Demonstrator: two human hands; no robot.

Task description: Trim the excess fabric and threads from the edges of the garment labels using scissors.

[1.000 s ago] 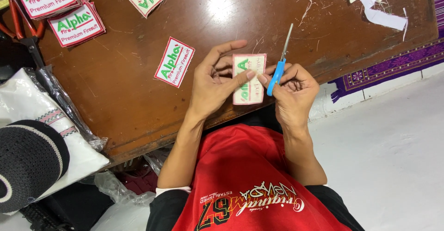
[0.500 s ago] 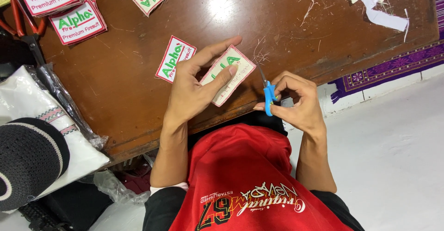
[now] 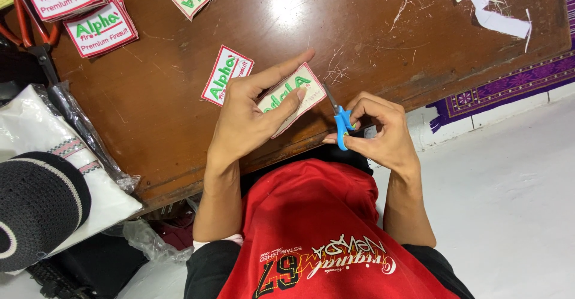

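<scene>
- The embroidered patch (image 3: pixel 287 98), white with green lettering and a red border, is held just above the near edge of the bench (image 3: pixel 371 41), tilted so one corner points toward the snips.
- I judge the step in hand to be trimming loose thread from the patch's edge: the blue-handled thread snips (image 3: pixel 340 119) sit with their metal tip right at the patch's right edge, near enough that I cannot tell whether it touches.
- The next move, as I read it, calls for a steady patch and a fine closing of the blades on thread only, not on the red border stitching.
- My left hand (image 3: pixel 251 116) is partly closed on the patch, thumb across its face and fingers spread along its far edge and underneath.
- My right hand (image 3: pixel 380 134) is curled tight around the snips, fingers folded over the blue handle; whether the blades are apart or together I cannot tell from here.
- A second patch (image 3: pixel 226 74) of the same kind lies flat on the bench just left of the left hand.
- Loose threads (image 3: pixel 338 71) lie scattered on the wood just beyond the held patch.
- Further out, a stack of patches (image 3: pixel 84 11) sits at the far left corner beside red-handled scissors (image 3: pixel 30 26), and white fabric scraps (image 3: pixel 497 5) lie at the far right.
</scene>
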